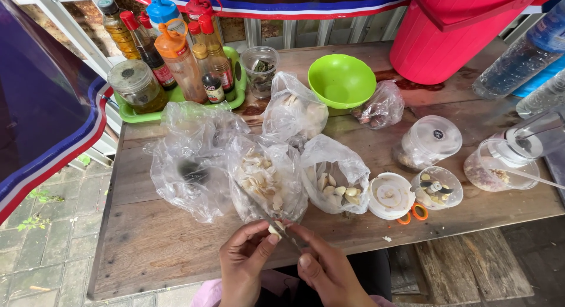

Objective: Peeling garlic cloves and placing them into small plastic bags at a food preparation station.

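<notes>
Wooden table (153, 248) carries several clear plastic bags (194, 160). At its near edge, left hand (244, 263) curls palm-inward, thumb and fingers pinching a pale garlic clove (274, 228). Right hand (329, 271) is closed around a small knife (288, 235), blade touching the clove.

Rough worn wood table (153, 242); clear crinkled plastic bags (194, 160).
</notes>
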